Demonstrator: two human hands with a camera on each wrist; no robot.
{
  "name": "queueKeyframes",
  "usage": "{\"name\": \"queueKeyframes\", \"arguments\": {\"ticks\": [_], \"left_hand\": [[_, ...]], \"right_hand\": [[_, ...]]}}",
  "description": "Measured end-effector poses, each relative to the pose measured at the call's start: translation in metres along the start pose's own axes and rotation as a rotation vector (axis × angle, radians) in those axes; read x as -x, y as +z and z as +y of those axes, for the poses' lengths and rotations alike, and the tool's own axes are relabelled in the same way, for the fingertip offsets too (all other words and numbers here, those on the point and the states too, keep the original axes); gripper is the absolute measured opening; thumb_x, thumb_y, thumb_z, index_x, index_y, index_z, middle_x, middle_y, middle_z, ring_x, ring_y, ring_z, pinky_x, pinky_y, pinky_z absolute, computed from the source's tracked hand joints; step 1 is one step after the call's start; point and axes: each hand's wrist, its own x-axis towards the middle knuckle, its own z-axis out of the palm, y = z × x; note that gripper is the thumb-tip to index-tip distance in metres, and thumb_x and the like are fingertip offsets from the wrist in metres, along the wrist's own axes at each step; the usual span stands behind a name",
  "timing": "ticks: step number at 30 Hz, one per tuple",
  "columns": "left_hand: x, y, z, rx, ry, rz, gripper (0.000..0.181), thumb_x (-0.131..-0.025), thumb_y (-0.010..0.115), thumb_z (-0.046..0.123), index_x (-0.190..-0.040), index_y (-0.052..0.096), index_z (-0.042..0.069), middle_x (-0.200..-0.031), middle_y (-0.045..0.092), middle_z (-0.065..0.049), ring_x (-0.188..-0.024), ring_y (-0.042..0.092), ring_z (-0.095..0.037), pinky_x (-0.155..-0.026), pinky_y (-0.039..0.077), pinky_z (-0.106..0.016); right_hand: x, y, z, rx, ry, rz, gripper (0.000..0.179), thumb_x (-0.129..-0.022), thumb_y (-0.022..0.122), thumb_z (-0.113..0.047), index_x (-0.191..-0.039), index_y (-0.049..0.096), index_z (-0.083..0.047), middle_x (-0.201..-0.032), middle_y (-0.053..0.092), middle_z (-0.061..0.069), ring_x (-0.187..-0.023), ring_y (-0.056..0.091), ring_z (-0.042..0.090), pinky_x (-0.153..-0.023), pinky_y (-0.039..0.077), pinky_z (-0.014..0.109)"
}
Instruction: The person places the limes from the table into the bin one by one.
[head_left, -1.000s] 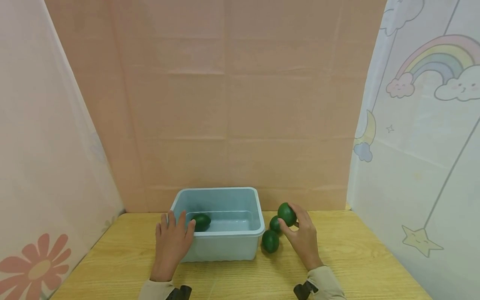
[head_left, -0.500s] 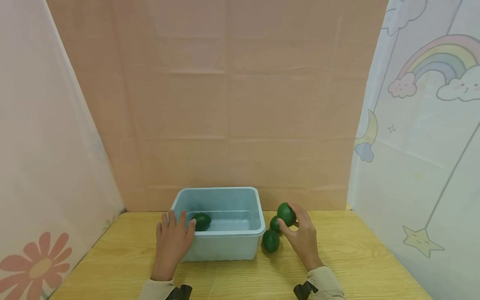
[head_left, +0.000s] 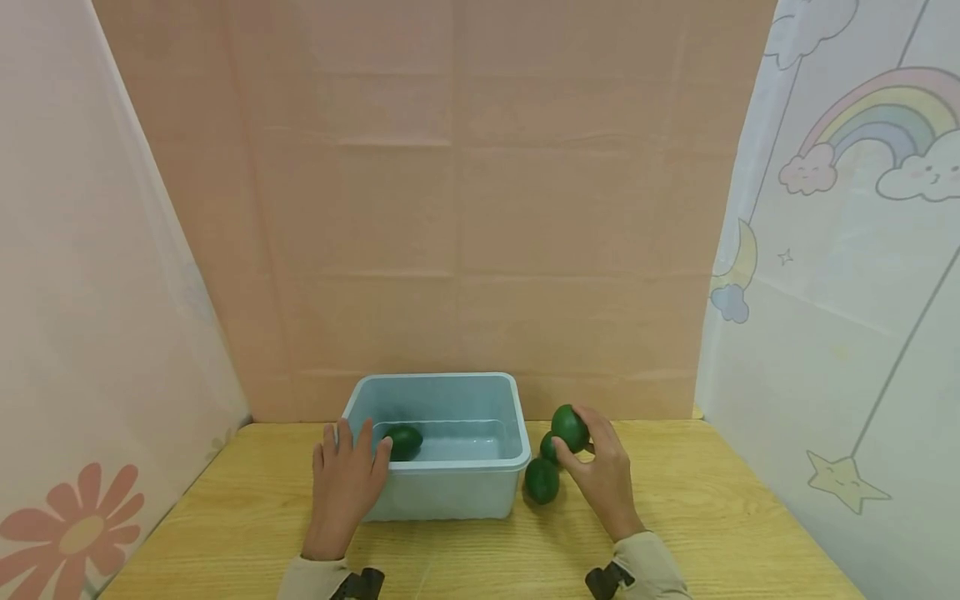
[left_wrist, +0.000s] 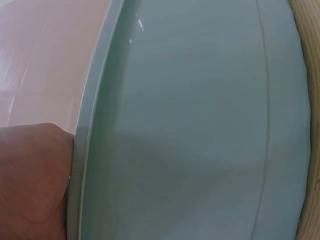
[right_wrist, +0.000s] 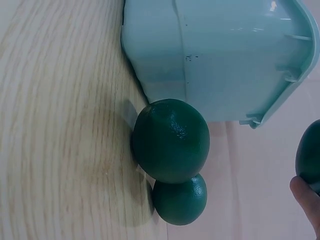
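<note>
While the blue tub (head_left: 442, 497) just gets touched at the rim by a loose, spread left hand (head_left: 347, 482), a green fruit (head_left: 568, 428) is pinched in the right hand (head_left: 602, 473) grip, held off the surface (head_left: 720, 525).

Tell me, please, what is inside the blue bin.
Inside the blue bin, one green fruit shows near its left side, partly hidden by the left hand. The near wall and this hand cover part of the floor.
</note>
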Motion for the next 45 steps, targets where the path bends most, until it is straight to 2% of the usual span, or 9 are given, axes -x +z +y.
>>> {"name": "queueKeyframes", "arguments": {"ticks": [9,20,27,34,45], "left_hand": [[-0.001,0.002,-0.002,0.010,0.023,0.028,0.049,-0.105,0.049,0.030,-0.140,0.052,-0.005,-0.142,0.037,-0.043,-0.137,0.025,-0.061,-0.106,0.021,-0.073],[0.001,0.000,-0.001,0.012,0.000,-0.016,0.051,-0.106,0.047,0.031,-0.141,0.050,-0.005,-0.144,0.035,-0.043,-0.139,0.022,-0.061,-0.107,0.019,-0.074],[0.001,-0.002,0.000,-0.010,0.029,0.026,0.049,-0.106,0.049,0.031,-0.138,0.053,-0.006,-0.141,0.038,-0.044,-0.136,0.027,-0.062,-0.104,0.023,-0.074],[0.000,-0.001,0.000,-0.011,0.039,0.037,0.048,-0.105,0.050,0.030,-0.137,0.054,-0.006,-0.139,0.039,-0.044,-0.134,0.028,-0.062,-0.103,0.024,-0.074],[0.000,0.001,-0.001,0.011,0.013,0.007,0.050,-0.105,0.050,0.030,-0.140,0.052,-0.006,-0.143,0.036,-0.043,-0.138,0.024,-0.061,-0.106,0.021,-0.073]], "right_hand": [[-0.003,0.001,0.001,-0.006,-0.021,0.000,0.062,-0.074,0.085,-0.005,-0.131,0.061,0.000,-0.125,0.062,0.018,-0.098,0.067,0.030,-0.072,0.053,0.012],[-0.001,0.001,-0.002,-0.009,-0.011,-0.006,0.063,-0.074,0.086,-0.004,-0.131,0.061,-0.001,-0.125,0.062,0.017,-0.100,0.065,0.029,-0.072,0.052,0.010],[-0.002,0.000,-0.006,-0.017,0.002,-0.019,0.062,-0.075,0.085,-0.007,-0.132,0.060,-0.002,-0.126,0.062,0.016,-0.101,0.065,0.026,-0.073,0.052,0.011],[-0.001,0.001,-0.007,-0.016,0.001,-0.025,0.062,-0.075,0.085,-0.008,-0.132,0.060,-0.002,-0.126,0.062,0.016,-0.100,0.065,0.026,-0.074,0.049,0.007],[-0.003,0.002,-0.012,-0.033,-0.022,-0.035,0.062,-0.075,0.084,-0.007,-0.132,0.060,-0.001,-0.125,0.062,0.017,-0.100,0.065,0.028,-0.072,0.052,0.012]]}}
